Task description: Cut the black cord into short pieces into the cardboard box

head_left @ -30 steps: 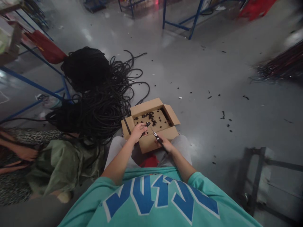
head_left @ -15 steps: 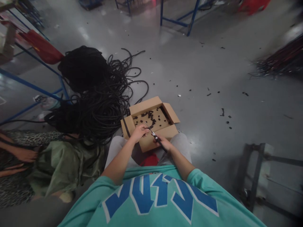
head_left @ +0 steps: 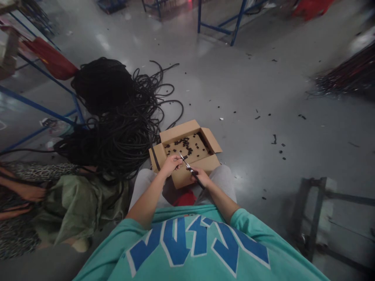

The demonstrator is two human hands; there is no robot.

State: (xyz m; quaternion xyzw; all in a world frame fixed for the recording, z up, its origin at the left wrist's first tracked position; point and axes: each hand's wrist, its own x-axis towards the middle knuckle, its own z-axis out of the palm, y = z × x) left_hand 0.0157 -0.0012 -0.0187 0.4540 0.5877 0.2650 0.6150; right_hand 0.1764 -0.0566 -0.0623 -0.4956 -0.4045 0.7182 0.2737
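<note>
In front of my lap an open cardboard box [head_left: 212,140] holds several short black cut pieces [head_left: 186,142]. My left hand [head_left: 170,164] is closed over the box's near left side, pinching a black cord [head_left: 185,157] whose short end sticks out past the fingertips. My right hand [head_left: 200,176] is wrapped round the dark handles of scissors [head_left: 188,167]. Their metal blades point up and left, meeting the cord end beside my left fingertips. Part of the handles is hidden by my palm.
A big heap of black cord [head_left: 117,113] lies left of the box, one strand crossing its left flap. A co-worker's hand [head_left: 32,192] is at far left. Blue metal frames [head_left: 218,27] stand behind, a grey metal frame [head_left: 318,210] at right. Black scraps [head_left: 274,139] dot the floor.
The scissor blades have shifted slightly and now look parted at the cord end. More of the black end shows beyond my left fingertips. Both hands stay nearly in place.
</note>
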